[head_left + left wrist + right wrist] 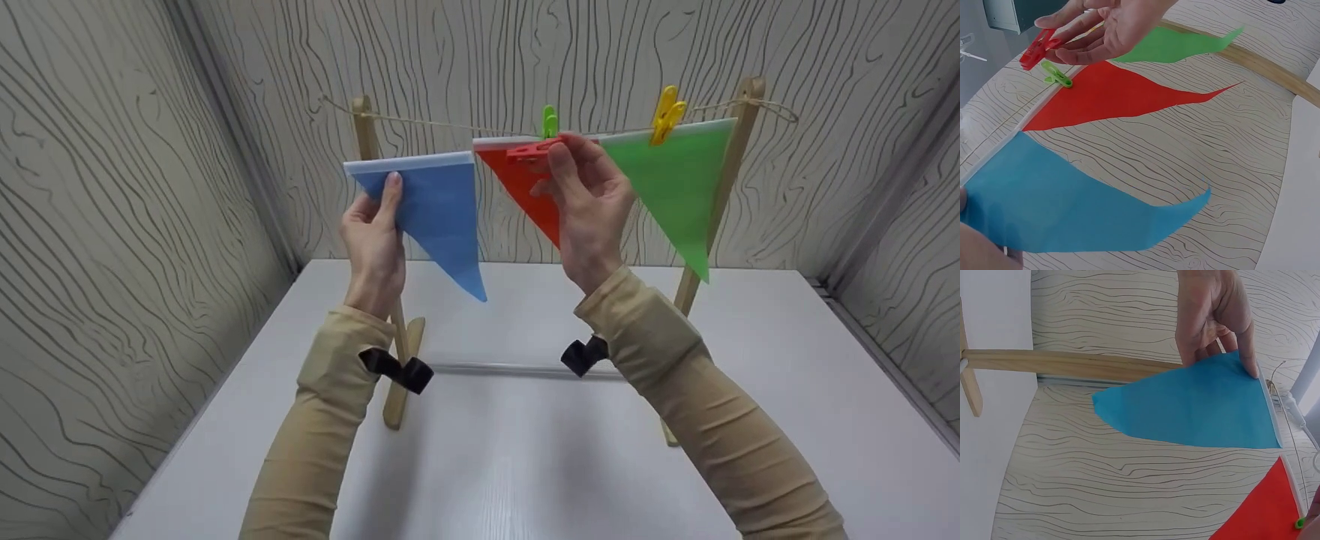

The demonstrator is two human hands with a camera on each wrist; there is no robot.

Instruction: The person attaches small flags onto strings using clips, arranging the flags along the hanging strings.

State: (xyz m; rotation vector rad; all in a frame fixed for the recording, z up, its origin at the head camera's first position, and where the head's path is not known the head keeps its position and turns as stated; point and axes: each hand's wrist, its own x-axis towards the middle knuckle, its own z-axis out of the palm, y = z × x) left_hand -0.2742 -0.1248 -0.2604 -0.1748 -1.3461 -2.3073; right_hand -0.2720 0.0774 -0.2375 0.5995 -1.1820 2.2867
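My left hand (pixel 375 244) pinches a blue triangular pennant (pixel 442 199) near its white top edge, thumb in front and fingers behind. The pennant hangs just below the string (pixel 427 120), left of the red pennant (pixel 514 169). In my right hand (pixel 596 202), a red clothespin (pixel 1037 49) is pinched between thumb and fingers, in front of the red pennant's top. A green clothespin (pixel 550 121) clips the red pennant to the string. Farther right, a yellow clothespin (pixel 666 116) holds a green pennant (pixel 671 184).
Two wooden posts, the left post (pixel 365 135) and the right post (pixel 726 180), carry the string. A clear rod (pixel 495 369) runs low between them across the white table (pixel 480 465). Behind stands a wood-grain patterned wall (pixel 465 60).
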